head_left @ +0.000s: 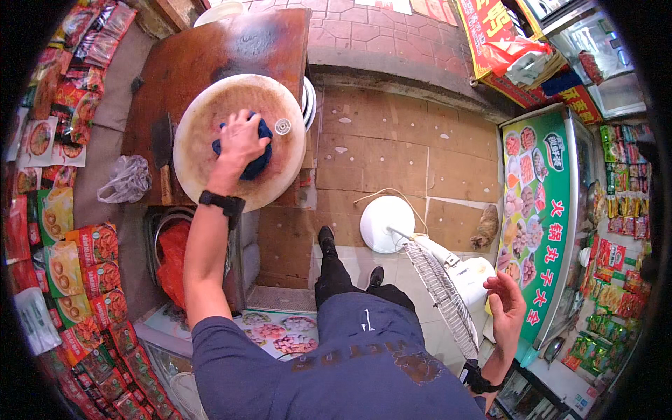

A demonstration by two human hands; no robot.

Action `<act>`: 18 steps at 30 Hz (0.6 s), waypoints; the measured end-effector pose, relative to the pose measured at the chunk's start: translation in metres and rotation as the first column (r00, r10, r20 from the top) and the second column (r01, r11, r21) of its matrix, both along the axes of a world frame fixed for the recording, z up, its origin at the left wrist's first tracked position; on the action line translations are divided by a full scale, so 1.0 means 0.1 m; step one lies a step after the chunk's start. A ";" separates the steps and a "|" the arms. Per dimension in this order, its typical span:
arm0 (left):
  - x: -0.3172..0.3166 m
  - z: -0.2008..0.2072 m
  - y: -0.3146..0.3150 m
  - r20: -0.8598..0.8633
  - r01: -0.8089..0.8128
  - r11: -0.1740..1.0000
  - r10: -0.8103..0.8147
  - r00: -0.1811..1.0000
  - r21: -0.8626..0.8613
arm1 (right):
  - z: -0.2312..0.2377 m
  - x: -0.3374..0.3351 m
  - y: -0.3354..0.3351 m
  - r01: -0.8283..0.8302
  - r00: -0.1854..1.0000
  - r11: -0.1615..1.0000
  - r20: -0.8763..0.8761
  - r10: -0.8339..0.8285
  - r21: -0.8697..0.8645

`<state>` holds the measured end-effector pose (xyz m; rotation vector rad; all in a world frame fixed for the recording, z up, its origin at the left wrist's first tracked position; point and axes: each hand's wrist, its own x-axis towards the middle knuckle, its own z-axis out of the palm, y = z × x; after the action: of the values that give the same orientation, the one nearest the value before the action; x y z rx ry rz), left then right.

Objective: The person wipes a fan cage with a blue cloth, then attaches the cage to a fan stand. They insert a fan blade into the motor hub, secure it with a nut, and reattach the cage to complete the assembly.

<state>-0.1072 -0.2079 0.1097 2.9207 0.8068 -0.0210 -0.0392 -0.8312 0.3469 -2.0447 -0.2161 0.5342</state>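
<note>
My left hand [241,140] presses down on a bunched dark blue cloth [260,162], its fingers spread over and gripping it. Underneath lies a large round chopping board [199,164], pale at the rim and stained brown in the middle. A small clear round object [282,127] rests on the board to the right of the cloth. At the board's left a cleaver [163,148] with a wooden handle lies on the brown wooden table [259,42]. My right hand [505,302] hangs at my side, fingers loosely apart and holding nothing, close to the white fan [470,278].
A crumpled clear plastic bag [126,179] is left of the cleaver handle. Below the table edge sits a red plastic bag [175,262] in a metal basin. White plates [309,105] stick out beside the board. Packaged goods [73,266] line the left; a green-fronted display freezer [539,217] stands right.
</note>
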 end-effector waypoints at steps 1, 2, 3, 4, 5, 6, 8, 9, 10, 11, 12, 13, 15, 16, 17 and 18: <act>0.09 -0.04 -0.02 0.159 0.069 0.996 -0.078 0.984 0.062 | 0.00 -0.01 0.02 -0.003 1.000 1.000 0.001 0.003 -0.012; 0.18 -0.11 -0.06 0.087 0.111 0.993 -0.114 0.990 0.040 | 0.00 -0.02 0.05 -0.011 1.000 1.000 0.002 0.011 -0.015; 0.28 -0.19 -0.10 0.093 0.194 0.980 -0.196 0.976 0.035 | 0.00 -0.02 0.08 -0.018 1.000 1.000 -0.002 0.018 -0.016; 0.34 -0.27 -0.14 0.049 0.201 0.980 -0.200 0.979 -0.012 | 0.01 -0.03 0.11 -0.030 1.000 0.999 0.005 0.031 -0.029; 0.40 -0.34 -0.18 0.046 0.171 0.984 -0.169 0.985 -0.058 | 0.01 -0.03 0.14 -0.042 0.999 0.998 0.008 0.042 -0.040; 0.43 -0.40 -0.22 0.111 0.160 0.986 -0.155 0.982 -0.045 | 0.02 -0.02 0.18 -0.056 0.998 0.998 0.013 0.057 -0.042; 0.38 -0.46 -0.26 0.223 0.149 0.986 -0.129 0.966 -0.075 | 0.01 -0.01 0.23 -0.067 0.998 0.997 0.003 0.067 -0.026; 0.27 -0.45 -0.24 0.300 0.147 0.985 -0.115 0.947 -0.086 | 0.00 0.02 0.26 -0.081 0.997 0.997 -0.007 0.081 -0.010; 0.14 -0.43 -0.21 0.397 0.191 0.978 -0.141 0.907 -0.089 | -0.01 0.04 0.28 -0.094 0.996 0.995 -0.001 0.094 -0.016; -0.05 -0.40 -0.12 0.443 0.180 0.982 -0.136 0.886 -0.057 | -0.02 0.06 0.29 -0.109 0.994 0.994 -0.003 0.109 -0.022; -0.30 -0.36 0.01 0.521 0.131 0.990 -0.141 0.842 0.057 | -0.02 0.08 0.31 -0.121 0.993 0.992 -0.003 0.121 -0.026; -0.58 -0.33 0.16 0.552 -0.013 1.000 -0.005 0.834 0.029 | -0.03 0.10 0.32 -0.125 0.992 0.992 -0.001 0.125 -0.025; -1.10 -0.32 0.52 0.497 -0.269 0.963 0.229 0.837 0.009 | -0.05 0.14 0.35 -0.138 0.990 0.990 0.016 0.138 0.007; -1.31 -0.34 0.67 0.305 -0.361 0.930 0.363 0.880 -0.067 | -0.06 0.15 0.38 -0.110 0.994 0.994 -0.006 0.110 -0.011; -1.46 -0.40 0.73 0.271 -0.317 0.945 0.328 0.905 -0.086 | -0.07 0.16 0.40 -0.116 0.993 0.992 -0.020 0.116 -0.038; -1.58 -0.43 0.76 0.201 -0.328 0.938 0.345 0.917 -0.116 | -0.08 0.17 0.43 -0.126 0.992 0.991 -0.028 0.125 -0.047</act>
<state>-0.2648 -0.1316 0.0666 2.6080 1.2222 0.2854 -0.0221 -0.7882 0.3392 -2.0795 -0.3212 0.6483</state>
